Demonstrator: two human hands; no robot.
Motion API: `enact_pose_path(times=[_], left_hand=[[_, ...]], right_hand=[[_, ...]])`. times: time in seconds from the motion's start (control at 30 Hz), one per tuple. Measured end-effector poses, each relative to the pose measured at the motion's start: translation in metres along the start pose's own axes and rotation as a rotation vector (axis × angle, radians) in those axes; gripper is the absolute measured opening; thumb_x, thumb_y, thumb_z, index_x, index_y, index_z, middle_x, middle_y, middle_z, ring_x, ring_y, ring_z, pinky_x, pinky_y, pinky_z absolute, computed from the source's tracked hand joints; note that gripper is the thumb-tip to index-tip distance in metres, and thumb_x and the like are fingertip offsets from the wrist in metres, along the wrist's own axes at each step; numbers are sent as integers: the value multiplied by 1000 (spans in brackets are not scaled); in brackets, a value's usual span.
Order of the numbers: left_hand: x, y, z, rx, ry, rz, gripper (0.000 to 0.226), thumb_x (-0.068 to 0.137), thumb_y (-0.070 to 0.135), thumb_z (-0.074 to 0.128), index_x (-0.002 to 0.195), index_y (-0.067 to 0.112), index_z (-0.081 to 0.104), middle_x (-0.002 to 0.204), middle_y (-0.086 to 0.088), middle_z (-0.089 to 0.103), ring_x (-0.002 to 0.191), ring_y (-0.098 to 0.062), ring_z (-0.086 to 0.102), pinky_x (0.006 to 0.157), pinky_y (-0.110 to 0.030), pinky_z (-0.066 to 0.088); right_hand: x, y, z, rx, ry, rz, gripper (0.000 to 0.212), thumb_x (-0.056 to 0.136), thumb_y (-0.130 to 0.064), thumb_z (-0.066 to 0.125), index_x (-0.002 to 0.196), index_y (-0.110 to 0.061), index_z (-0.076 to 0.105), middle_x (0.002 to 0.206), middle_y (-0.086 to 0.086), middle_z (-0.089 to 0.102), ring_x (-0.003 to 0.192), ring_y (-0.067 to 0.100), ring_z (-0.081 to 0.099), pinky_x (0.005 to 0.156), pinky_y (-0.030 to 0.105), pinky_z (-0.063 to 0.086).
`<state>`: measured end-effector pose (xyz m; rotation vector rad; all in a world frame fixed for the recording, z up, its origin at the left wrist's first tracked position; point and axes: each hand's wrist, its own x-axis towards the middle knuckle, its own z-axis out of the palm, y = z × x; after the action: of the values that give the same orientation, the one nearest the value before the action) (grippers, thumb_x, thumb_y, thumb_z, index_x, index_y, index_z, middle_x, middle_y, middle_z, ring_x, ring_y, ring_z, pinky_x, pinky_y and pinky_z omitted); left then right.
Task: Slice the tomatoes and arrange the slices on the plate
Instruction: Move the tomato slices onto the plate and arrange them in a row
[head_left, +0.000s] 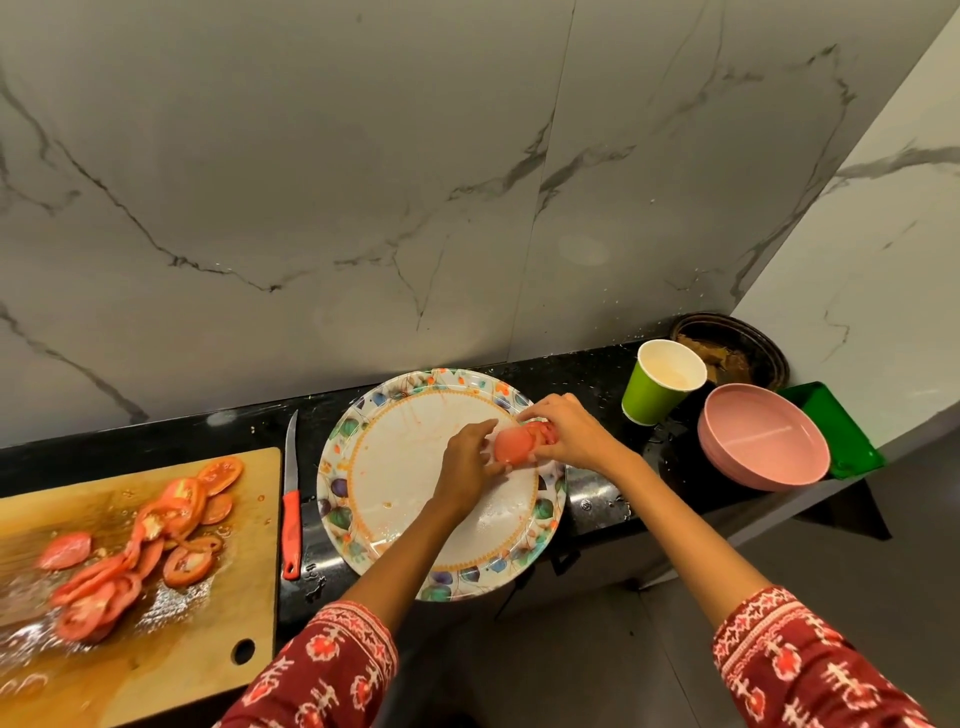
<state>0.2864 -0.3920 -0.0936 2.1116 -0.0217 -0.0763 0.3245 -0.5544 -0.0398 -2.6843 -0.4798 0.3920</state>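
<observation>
A round plate (395, 467) with a leaf-patterned rim sits on the black counter. Over its right edge both my hands meet at a small stack of tomato slices (514, 446). My left hand (465, 462) touches the front slice from the left with its fingertips. My right hand (571, 434) holds the stack from the right, fingers curled round it. Several more tomato slices (156, 535) lie heaped on the wooden cutting board (218, 613) at the left. A knife (292, 504) with a red handle lies between board and plate.
A green paper cup (657, 384), stacked pink bowls (763, 447), a green tray (836, 426) and a dark dish (737, 353) crowd the counter's right end. The marble wall rises close behind. The counter's front edge runs just under the plate, which overhangs it.
</observation>
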Motion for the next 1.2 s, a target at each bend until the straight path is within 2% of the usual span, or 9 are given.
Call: enact_pose_path(times=[0.2, 0.4, 0.5, 0.63, 0.83, 0.93, 1.07, 1.2], left_hand=[[-5, -8, -17, 12, 70, -27, 48, 82, 13, 68, 128, 8, 51, 120, -12, 60, 95, -17, 59, 80, -17, 44], [-24, -21, -43, 104, 102, 29, 43, 85, 13, 64, 127, 11, 54, 113, -8, 64, 93, -16, 61, 83, -23, 48], [-36, -30, -72, 135, 184, 24, 40, 85, 14, 63, 124, 11, 55, 110, -7, 66, 94, -18, 61, 84, -31, 50], [-63, -50, -124, 175, 266, -3, 40, 84, 13, 62, 124, 12, 56, 110, -6, 65, 98, -22, 61, 84, -34, 49], [-128, -87, -213, 244, 430, -59, 34, 85, 13, 62, 118, 7, 59, 109, -11, 65, 100, -25, 59, 85, -36, 48], [-160, -117, -266, 268, 466, -155, 34, 86, 16, 62, 119, 8, 58, 111, -10, 64, 101, -23, 59, 85, -35, 49], [-184, -148, -323, 230, 483, -376, 34, 84, 13, 64, 117, 7, 61, 109, -8, 66, 96, -21, 60, 83, -34, 50], [-199, -170, -339, 223, 498, -357, 34, 81, 11, 66, 115, 5, 62, 110, -11, 66, 99, -23, 62, 87, -35, 50]], right_hand=[[-21, 7, 11, 88, 190, 44, 43, 76, -12, 72, 116, -18, 59, 112, 3, 56, 110, 20, 43, 87, 29, 40], [-24, -28, 22, 140, 295, 21, 35, 80, -12, 70, 114, -13, 62, 110, 2, 60, 98, 11, 45, 75, 17, 36], [-18, -56, 32, 164, 303, -15, 34, 79, -13, 72, 112, -12, 64, 109, 3, 64, 98, 14, 53, 81, 23, 46], [-10, -107, 55, 173, 288, -110, 31, 81, -14, 71, 111, -9, 63, 105, 7, 64, 93, 19, 57, 80, 25, 44], [3, -200, 102, 239, 238, -250, 27, 81, -11, 68, 106, -5, 64, 96, 10, 66, 75, 21, 61, 74, 33, 51], [15, -249, 122, 264, 177, -280, 34, 80, -9, 68, 113, -5, 60, 97, 13, 65, 78, 23, 61, 75, 33, 51], [26, -297, 153, 262, -25, -275, 56, 79, -17, 71, 129, -12, 47, 99, 11, 65, 81, 19, 60, 71, 26, 42], [29, -317, 181, 166, 15, -232, 44, 76, -12, 69, 116, -9, 51, 93, 10, 64, 86, 26, 60, 68, 32, 44]])
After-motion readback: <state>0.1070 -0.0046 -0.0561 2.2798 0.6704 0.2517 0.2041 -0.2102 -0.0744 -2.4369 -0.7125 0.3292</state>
